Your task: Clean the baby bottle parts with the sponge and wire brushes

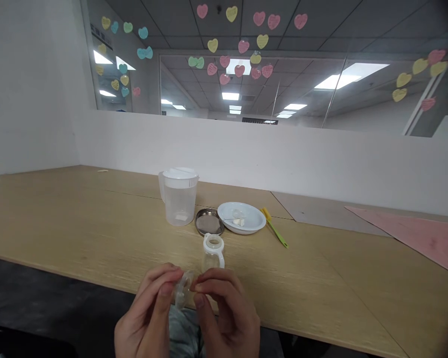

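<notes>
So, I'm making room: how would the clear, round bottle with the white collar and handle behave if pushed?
The clear bottle stands upright, so a high push might tip it. If it fell, its white side handle would probably limit rolling. It looks open on top, so any contents could spill.

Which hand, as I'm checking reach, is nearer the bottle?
The right hand, just in front of the bottle and hiding its base; the left hand is farther, to the front-left.

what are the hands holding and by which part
A small translucent piece, perhaps a bottle nipple: the left hand grips its rim; the right hand seems to pinch its other side.
</notes>
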Demonstrator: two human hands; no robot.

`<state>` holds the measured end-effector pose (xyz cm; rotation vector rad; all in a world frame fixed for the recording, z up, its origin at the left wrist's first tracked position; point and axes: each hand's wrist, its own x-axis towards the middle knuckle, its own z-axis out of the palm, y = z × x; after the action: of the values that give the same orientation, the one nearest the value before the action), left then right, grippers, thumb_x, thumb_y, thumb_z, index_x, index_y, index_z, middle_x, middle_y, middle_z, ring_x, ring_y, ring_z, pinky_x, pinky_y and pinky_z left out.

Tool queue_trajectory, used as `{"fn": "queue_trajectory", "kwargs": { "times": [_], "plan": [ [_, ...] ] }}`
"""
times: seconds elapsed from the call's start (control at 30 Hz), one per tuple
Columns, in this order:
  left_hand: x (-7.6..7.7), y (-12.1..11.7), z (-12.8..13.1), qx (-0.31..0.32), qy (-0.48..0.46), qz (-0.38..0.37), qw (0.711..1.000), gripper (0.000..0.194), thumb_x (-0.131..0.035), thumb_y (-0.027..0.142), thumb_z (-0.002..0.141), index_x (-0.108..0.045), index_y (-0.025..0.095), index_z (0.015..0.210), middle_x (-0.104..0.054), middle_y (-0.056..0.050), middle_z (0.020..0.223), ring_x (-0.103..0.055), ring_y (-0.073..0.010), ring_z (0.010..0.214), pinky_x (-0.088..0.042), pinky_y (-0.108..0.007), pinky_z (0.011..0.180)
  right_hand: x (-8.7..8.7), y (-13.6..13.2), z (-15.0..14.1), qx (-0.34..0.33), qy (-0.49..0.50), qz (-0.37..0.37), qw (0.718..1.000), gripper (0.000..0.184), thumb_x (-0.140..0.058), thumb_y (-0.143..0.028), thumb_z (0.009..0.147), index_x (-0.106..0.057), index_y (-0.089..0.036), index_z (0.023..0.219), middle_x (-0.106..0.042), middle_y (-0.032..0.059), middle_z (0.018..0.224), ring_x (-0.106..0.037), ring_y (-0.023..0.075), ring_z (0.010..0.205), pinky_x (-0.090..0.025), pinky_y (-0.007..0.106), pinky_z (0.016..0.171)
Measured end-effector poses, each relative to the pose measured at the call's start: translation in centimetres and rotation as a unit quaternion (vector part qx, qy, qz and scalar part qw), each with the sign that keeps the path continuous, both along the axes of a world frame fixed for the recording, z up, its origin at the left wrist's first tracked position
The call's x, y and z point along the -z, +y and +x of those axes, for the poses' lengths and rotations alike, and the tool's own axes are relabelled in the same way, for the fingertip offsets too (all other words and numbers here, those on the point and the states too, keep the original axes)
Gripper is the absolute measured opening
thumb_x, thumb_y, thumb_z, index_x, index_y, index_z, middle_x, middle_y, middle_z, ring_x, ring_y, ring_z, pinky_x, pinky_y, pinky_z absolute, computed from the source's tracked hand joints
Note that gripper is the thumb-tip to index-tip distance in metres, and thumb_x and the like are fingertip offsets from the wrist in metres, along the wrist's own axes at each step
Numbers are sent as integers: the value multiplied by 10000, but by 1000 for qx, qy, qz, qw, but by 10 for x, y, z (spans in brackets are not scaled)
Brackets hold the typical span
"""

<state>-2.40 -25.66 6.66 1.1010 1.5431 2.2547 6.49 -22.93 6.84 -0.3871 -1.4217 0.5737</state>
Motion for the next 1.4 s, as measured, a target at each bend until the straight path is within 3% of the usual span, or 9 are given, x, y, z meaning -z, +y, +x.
{"fn": "queue_trajectory", "kwargs": {
  "times": [0.2, 0.43, 0.6, 0.8, 0.9, 1.4],
  "plan": [
    [1, -2, 0, 6, 63, 9, 998, 172, -584, 341, 736, -694, 211, 706, -642, -14, 838, -608, -149, 792, -514, -201, 718, -7, -2, 1, 58, -41, 34, 997, 198, -582, -41, 707, -644, -205, 800, -633, 21, 760, -621, 120, 688, -523, 191, 622],
    [-3, -3, -3, 4, 126, 12, 992, 174, -555, 331, 761, -683, 221, 721, -632, -15, 846, -603, -145, 792, -509, -192, 702, -4, 1, 5, 66, -95, 52, 992, 208, -575, -34, 705, -629, -198, 819, -638, 22, 776, -623, 115, 704, -529, 179, 637],
    [-1, -1, -1, -6, 81, -10, 997, 184, -585, 377, 730, -659, 213, 767, -650, -16, 848, -615, -159, 806, -518, -209, 703, 1, 0, 1, 48, -85, 8, 995, 140, -539, -68, 731, -610, -181, 777, -619, 32, 740, -607, 107, 658, -522, 157, 559],
    [0, -1, 3, -17, -12, -27, 999, 345, -647, 457, 661, -628, 182, 870, -670, -29, 831, -628, -168, 757, -525, -224, 665, 3, -2, -5, 27, -68, -13, 997, 110, -528, -89, 734, -592, -174, 760, -611, 33, 725, -598, 101, 640, -514, 146, 538],
    [-1, -3, 1, -14, -1, -35, 999, 355, -645, 476, 659, -630, 180, 854, -672, -31, 821, -628, -171, 754, -523, -230, 671, 3, -2, -5, 29, -47, -25, 998, 117, -533, -82, 722, -582, -182, 759, -607, 24, 722, -596, 97, 635, -512, 147, 542],
    [3, -5, -1, 15, 65, -41, 997, 304, -584, 479, 719, -645, 191, 793, -666, -43, 879, -613, -193, 845, -510, -251, 738, 6, 4, -2, 25, -123, 8, 992, 170, -471, -17, 676, -486, -186, 691, -528, -17, 651, -529, 71, 558, -467, 128, 491]
  ]
}}
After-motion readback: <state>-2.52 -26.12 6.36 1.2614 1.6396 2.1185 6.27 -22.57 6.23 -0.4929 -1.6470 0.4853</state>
